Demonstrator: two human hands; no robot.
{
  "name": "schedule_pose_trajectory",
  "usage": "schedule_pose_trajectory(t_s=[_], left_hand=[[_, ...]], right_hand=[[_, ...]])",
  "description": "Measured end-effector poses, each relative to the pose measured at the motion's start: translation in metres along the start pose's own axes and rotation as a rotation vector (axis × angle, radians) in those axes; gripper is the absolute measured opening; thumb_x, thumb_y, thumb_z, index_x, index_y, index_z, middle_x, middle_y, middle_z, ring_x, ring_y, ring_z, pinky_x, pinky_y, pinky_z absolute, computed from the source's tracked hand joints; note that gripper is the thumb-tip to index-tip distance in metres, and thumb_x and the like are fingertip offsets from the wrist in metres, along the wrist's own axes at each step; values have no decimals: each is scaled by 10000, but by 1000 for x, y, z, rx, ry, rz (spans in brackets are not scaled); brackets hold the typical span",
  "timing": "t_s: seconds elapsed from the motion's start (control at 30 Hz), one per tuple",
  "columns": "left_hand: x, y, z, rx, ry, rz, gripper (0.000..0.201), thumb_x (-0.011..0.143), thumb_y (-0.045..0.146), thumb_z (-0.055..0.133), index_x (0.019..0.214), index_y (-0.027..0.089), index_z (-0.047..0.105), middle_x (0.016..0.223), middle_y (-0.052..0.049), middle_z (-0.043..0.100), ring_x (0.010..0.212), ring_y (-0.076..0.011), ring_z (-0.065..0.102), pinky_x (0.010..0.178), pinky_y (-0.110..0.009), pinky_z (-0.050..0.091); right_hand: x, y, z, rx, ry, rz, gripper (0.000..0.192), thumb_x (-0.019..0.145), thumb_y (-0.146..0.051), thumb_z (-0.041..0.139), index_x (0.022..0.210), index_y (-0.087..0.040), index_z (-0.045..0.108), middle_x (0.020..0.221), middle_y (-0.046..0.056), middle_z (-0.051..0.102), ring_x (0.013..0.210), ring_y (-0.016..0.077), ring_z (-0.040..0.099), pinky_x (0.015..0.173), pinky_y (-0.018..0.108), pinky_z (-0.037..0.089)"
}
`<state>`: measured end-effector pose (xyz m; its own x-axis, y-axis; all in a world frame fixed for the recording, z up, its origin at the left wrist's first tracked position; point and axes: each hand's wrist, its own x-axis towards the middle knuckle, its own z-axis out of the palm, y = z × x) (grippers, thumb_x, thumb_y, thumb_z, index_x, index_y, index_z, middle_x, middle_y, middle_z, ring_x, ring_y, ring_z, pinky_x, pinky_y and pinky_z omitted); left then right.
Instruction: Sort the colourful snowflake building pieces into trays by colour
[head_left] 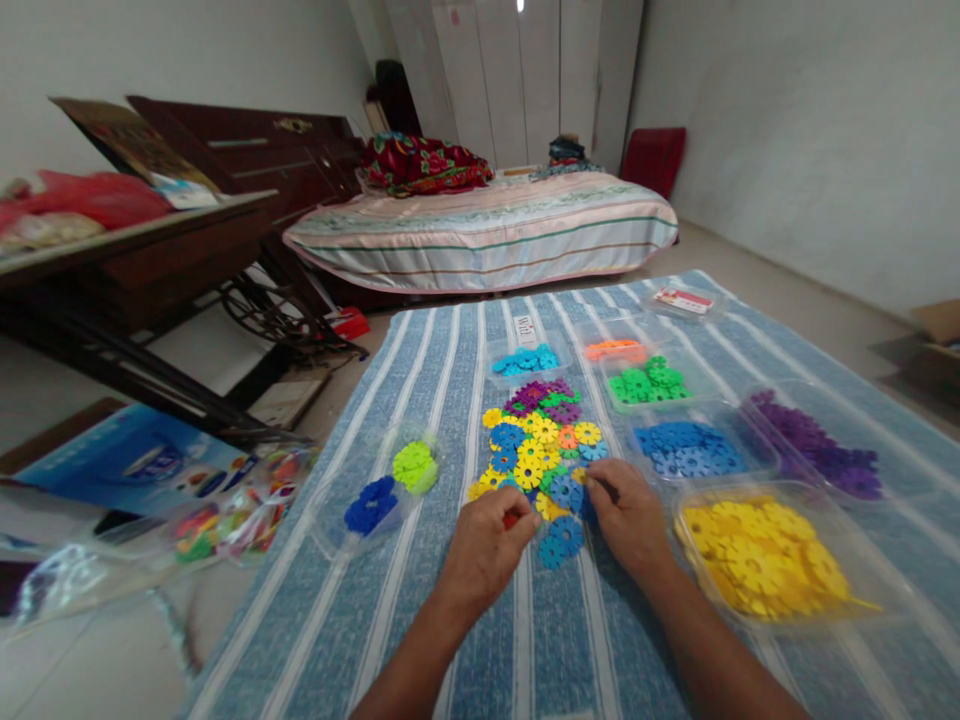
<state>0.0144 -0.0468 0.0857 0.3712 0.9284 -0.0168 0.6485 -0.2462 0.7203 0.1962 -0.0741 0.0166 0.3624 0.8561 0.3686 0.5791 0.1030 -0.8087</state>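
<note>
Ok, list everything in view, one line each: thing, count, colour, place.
mixed pile of snowflake pieces: many, multicoloured, middle of the cloth
striped cloth: one, blue and white, on the floor
yellow pieces tray: one, clear, nearest on the right
blue pieces tray: one, clear, behind the yellow
purple pieces tray: one, clear, far right
green pieces tray: one, clear, further back
orange pieces tray: one, clear, behind the green
light blue pieces tray: one, clear, behind the pile
left trays: two, dark blue and lime pieces
bed: one, striped cover, background
left hand: closed on a red piece
right hand: pinching at the pile
</note>
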Motion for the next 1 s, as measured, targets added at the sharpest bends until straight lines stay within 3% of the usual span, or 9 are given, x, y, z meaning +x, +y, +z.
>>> schedule_pose_trajectory(t_s=[0.2, 0.33, 0.63, 0.8, 0.9, 1.0], left_hand=[[8, 5, -5, -319, 44, -245, 187, 684, 334, 596, 597, 182, 529, 446, 74, 479, 426, -89, 452, 449, -198, 330], [11, 7, -4, -409, 72, -301, 174, 654, 325, 618, 605, 171, 554, 471, 58, 540, 435, -89, 485, 449, -193, 358], [17, 0, 3, -480, 86, -334, 167, 670, 317, 614, 658, 152, 599, 518, 33, 593, 478, -95, 535, 488, -192, 387], [27, 0, 4, -409, 99, -316, 131, 686, 284, 580, 641, 162, 595, 493, 46, 565, 442, -87, 501, 446, -184, 347], [46, 13, 9, -317, 163, -240, 108, 670, 234, 578, 588, 164, 586, 489, 39, 562, 446, -90, 497, 434, -185, 337], [79, 43, 17, -343, 190, -117, 90, 666, 201, 579, 588, 159, 596, 514, 25, 583, 492, -106, 540, 469, -195, 388]], right_hand=[[0, 0, 0, 18, -3, 5, 165, 817, -259, 485, 798, -222, 644, 878, 49, 670, 886, 211, 579, 847, 380, 440], [0, -1, 0, 13, -9, -6, 166, 820, -245, 480, 799, -222, 643, 879, 47, 672, 893, 208, 577, 837, 367, 442], [0, 1, 0, 2, -14, -6, 165, 824, -246, 486, 812, -213, 647, 891, 50, 670, 907, 206, 579, 859, 365, 433], [0, 1, 1, 9, -14, -6, 164, 820, -230, 479, 803, -218, 641, 893, 48, 668, 897, 203, 578, 849, 358, 431], [1, 1, 2, 14, -19, -12, 155, 811, -215, 479, 800, -220, 634, 874, 41, 663, 882, 201, 574, 838, 353, 428], [1, 1, 2, 25, -27, -17, 147, 804, -213, 480, 778, -221, 624, 838, 33, 655, 861, 198, 571, 818, 345, 430]])
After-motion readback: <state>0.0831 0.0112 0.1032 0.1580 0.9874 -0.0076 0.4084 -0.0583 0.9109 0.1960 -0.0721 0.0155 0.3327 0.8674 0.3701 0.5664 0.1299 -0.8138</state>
